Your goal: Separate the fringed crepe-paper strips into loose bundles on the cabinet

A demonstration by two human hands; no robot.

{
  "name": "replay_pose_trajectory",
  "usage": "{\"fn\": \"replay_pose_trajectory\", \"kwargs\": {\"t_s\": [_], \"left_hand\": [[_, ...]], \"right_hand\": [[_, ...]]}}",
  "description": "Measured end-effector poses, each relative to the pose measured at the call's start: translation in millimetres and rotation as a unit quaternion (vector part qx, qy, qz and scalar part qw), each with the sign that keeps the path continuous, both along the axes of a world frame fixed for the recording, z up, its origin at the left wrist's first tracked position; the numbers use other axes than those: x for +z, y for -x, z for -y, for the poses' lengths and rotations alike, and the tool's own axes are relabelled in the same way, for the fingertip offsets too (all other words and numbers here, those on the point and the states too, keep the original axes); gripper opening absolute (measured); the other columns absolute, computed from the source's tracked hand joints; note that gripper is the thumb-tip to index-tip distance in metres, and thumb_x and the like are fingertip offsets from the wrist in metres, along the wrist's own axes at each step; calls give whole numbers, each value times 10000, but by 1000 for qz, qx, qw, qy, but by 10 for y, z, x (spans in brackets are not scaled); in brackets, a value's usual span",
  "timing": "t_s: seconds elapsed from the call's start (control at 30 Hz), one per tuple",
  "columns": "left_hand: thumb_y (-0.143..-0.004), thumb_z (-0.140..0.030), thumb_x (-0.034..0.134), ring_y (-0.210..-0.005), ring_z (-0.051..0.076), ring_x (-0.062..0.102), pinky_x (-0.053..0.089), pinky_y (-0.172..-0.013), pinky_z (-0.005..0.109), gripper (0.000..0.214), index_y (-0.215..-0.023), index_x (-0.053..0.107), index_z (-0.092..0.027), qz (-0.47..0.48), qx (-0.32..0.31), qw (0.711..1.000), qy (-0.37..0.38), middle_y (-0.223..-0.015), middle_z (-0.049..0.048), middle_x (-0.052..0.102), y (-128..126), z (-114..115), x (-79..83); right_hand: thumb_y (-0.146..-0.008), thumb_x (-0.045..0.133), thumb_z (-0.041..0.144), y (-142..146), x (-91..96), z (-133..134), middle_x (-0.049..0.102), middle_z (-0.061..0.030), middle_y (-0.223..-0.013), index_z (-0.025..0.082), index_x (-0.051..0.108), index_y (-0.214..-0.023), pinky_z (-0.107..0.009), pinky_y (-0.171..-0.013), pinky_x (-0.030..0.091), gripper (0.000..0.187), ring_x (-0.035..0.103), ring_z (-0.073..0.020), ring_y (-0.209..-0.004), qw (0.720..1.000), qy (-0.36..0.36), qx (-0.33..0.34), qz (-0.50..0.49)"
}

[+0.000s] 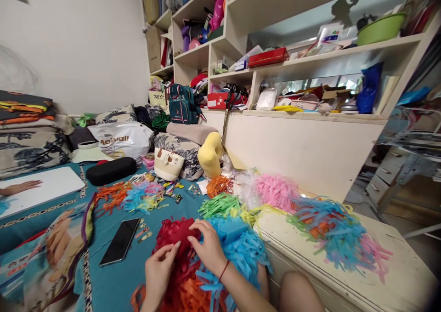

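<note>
Left hand (159, 270): wrist and forearm cut by the bottom edge; fingertips buried in the red paper fringe (175, 243), so the grip can't be read. Right hand (208, 250): fingertips also sunk in the red strips, contact unclear. Orange fringe (184, 298) cut off at the bottom edge, partly under the right forearm. Blue fringe (241, 247) hides the bed edge beneath it. Another person's hand (20, 188) at the left edge, arm out of frame. Phone (120, 241) screen dark. Shelf (310, 59) items too small and blurred to identify.
</note>
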State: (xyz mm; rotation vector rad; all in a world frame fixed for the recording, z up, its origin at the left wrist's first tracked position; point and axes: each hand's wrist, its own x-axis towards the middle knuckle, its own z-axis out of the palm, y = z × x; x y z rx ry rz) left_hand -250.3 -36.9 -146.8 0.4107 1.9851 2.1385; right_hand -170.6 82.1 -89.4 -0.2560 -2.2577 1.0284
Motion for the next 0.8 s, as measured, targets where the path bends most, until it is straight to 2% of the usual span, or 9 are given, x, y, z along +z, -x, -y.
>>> {"fn": "replay_pose_trajectory", "kwargs": {"t_s": [0.23, 0.3, 0.4, 0.5, 0.57, 0.67, 0.8], "left_hand": [[-508, -686, 724, -474, 107, 325, 302, -461, 236, 548, -589, 576, -164, -56, 21, 998, -1, -482, -56, 396, 19, -13, -28], [-513, -656, 739, -477, 117, 352, 323, -473, 240, 512, -553, 578, -171, -68, 19, 997, 0, -480, -46, 429, 31, 2, -30], [-537, -593, 756, -569, 161, 472, 399, -573, 252, 438, -561, 647, -169, -86, 0, 996, -3, -557, -2, 552, 61, 43, -18], [-555, -545, 757, -681, 199, 540, 436, -675, 262, 385, -593, 686, -169, -88, -31, 996, -13, -647, 28, 625, 91, 88, -12], [-566, -537, 751, -663, 193, 535, 438, -648, 259, 380, -597, 675, -166, -71, -42, 996, -18, -623, 19, 609, 101, 105, -26], [-602, -554, 727, -505, 132, 425, 358, -486, 223, 421, -548, 611, -153, -25, -57, 998, -23, -493, -22, 496, 90, 102, -67], [-625, -618, 685, -422, 62, 222, 196, -402, 190, 556, -455, 383, -183, 49, -84, 994, -47, -433, -84, 285, 46, 52, -100]], "right_hand": [[-738, 647, 20, 47, -41, 117, 667, -32, -1109, 259, 683, -1097, -344, -969, 403, 433, 564, -203, -1061, 996, -69, 43, 26], [-750, 660, 44, 74, -83, 92, 685, -27, -1074, 262, 720, -1022, -345, -936, 414, 354, 573, -206, -1034, 995, -82, 44, 28], [-791, 664, 105, 112, -148, 42, 720, -23, -972, 245, 759, -884, -348, -888, 421, 193, 600, -204, -956, 995, -93, 38, 23], [-799, 666, 126, 137, -200, 4, 738, -15, -921, 240, 768, -862, -330, -860, 432, 165, 620, -189, -901, 995, -94, 39, 10], [-788, 667, 113, 146, -219, -9, 744, -13, -912, 233, 770, -865, -308, -847, 448, 175, 630, -179, -879, 995, -88, 39, 2], [-770, 663, 88, 149, -222, -12, 748, -19, -900, 218, 774, -856, -286, -825, 472, 191, 643, -171, -858, 997, -74, 31, -9], [-771, 661, 88, 146, -210, -4, 746, -19, -900, 228, 774, -860, -292, -838, 480, 201, 647, -170, -862, 998, -61, 21, -20]]}}
